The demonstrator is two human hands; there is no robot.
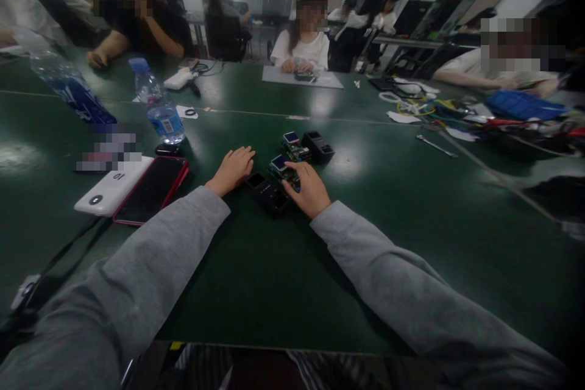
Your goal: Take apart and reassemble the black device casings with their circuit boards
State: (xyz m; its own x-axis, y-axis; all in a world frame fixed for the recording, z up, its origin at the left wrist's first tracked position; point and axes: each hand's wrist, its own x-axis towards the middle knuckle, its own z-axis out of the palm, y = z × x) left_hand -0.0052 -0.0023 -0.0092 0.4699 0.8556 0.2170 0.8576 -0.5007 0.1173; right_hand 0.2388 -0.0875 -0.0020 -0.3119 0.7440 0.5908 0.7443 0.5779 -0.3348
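My left hand (231,169) lies flat on the green table (256,268) with fingers stretched out, holding nothing, just left of a black plastic housing (269,192). My right hand (308,187) rests beside that housing with fingers curled around a small circuit board with a blue screen (282,166). A second board with a screen (293,144) and another black housing (319,147) lie a little farther away, untouched. Both arms wear grey sleeves.
A red-cased phone (152,189) and a white power bank (113,186) lie at the left, with two water bottles (158,107) behind them. Several other people sit around the table. Cables, papers and a blue tray (521,105) crowd the far right.
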